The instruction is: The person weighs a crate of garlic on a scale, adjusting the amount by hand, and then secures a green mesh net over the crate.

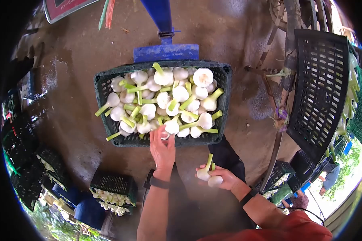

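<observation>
A dark green plastic crate (102,100) is heaped with white garlic bulbs (180,93) on cut green stems. My left hand (163,152) reaches over the crate's near edge, its fingers curled around a garlic bulb (165,135) at the front of the heap. Lower right, outside the crate, my right hand (225,179) is closed on garlic bulbs. Two of them show, a stemmed bulb (204,173) and a rounder bulb (215,181); the palm side is partly hidden.
A blue metal stand (165,53) touches the crate's far side. At right, a black slatted crate (318,92) leans by wooden poles (288,52). More garlic-filled crates (113,182) stand lower left. Wet brown floor (76,104) surrounds the crate. A person (331,178) is at far right.
</observation>
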Tool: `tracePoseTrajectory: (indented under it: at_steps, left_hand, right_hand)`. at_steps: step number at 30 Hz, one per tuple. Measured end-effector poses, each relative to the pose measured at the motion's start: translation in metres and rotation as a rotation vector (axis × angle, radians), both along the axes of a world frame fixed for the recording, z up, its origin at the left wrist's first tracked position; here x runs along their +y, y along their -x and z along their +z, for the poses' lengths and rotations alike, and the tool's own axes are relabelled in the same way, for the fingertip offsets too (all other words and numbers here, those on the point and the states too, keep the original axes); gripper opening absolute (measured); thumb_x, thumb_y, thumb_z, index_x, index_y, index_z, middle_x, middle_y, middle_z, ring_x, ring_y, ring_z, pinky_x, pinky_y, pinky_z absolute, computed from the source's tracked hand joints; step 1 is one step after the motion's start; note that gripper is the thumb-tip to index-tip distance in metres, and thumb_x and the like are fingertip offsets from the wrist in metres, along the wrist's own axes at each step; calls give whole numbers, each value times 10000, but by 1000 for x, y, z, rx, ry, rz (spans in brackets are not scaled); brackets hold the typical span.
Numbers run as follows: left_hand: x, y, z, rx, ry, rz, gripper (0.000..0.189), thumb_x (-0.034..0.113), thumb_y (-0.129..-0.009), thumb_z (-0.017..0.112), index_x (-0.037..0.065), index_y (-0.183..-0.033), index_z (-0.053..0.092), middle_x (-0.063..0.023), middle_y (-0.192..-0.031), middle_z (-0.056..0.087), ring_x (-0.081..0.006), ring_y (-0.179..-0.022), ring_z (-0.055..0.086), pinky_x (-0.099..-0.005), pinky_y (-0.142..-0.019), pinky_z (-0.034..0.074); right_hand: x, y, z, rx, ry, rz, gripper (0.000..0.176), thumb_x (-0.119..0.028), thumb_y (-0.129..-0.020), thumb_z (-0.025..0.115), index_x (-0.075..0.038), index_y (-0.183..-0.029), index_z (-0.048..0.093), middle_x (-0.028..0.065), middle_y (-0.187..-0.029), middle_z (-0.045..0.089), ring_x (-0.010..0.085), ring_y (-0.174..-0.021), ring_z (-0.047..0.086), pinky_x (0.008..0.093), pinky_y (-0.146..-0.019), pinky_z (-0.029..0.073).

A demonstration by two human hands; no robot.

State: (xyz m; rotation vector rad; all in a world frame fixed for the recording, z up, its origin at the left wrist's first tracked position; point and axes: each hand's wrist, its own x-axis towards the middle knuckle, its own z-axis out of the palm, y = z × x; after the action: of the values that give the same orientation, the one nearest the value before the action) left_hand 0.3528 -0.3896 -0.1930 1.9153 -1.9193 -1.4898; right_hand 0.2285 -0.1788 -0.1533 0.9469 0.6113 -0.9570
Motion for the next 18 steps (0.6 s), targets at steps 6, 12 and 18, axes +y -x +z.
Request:
tracePoseTrajectory:
  at_steps: [6, 12, 18]
  left_hand:
    - [-25, 47, -28, -151, 192, -142, 602, 74, -707, 712, 93, -1257, 467, -121, -1077, 488, -324, -1040, 498, -416, -889, 432]
    - [-22, 53, -37, -160, 112, 27, 444, 84, -648, 695, 82, -1048, 500, -100, -982, 489, -290, -929, 512, -405, -814, 444]
    - [-42, 17, -13, -72, 350, 55, 329, 40, -655, 685, 62, -942, 525, -76, -885, 507, -212, -769, 512, -321, -687, 456]
  right_hand:
    - [-5, -3, 2, -7, -59, 26, 410, 40, -813, 498, -20, -1218, 515, 143, -1292, 486, 290, -1212, 466, 533, -1002, 417]
    - [-3, -4, 1, -24, -64, 6, 413, 36, -812, 497, -11, -1222, 512, 145, -1292, 486, 297, -1212, 464, 533, -1001, 420]
    - [-4, 1, 0, -47, -44, -26, 405, 16, -816, 505, -10, -1220, 518, 148, -1287, 487, 300, -1211, 465, 533, -998, 422]
